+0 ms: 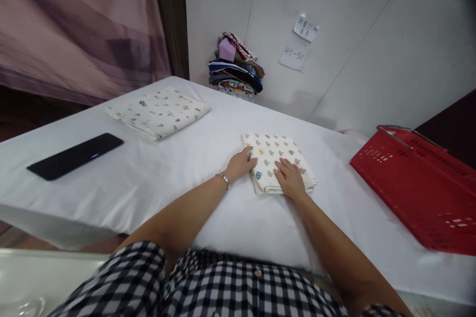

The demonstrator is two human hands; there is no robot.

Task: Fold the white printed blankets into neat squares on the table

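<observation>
A small folded cream cloth with coloured prints [273, 151] lies on the white table [178, 168] in front of me. My left hand [241, 163] rests at the cloth's left edge, fingers loosely curled against it; a bracelet is on that wrist. My right hand [290, 178] lies flat on the cloth's near part, fingers stretched out and pressing down. Neither hand grips anything.
A larger folded patterned cloth [159, 111] lies at the far left. A black flat device [74, 156] sits near the left edge. A stack of coloured folded fabrics [236, 72] stands against the wall. A red plastic basket [420, 185] is at the right.
</observation>
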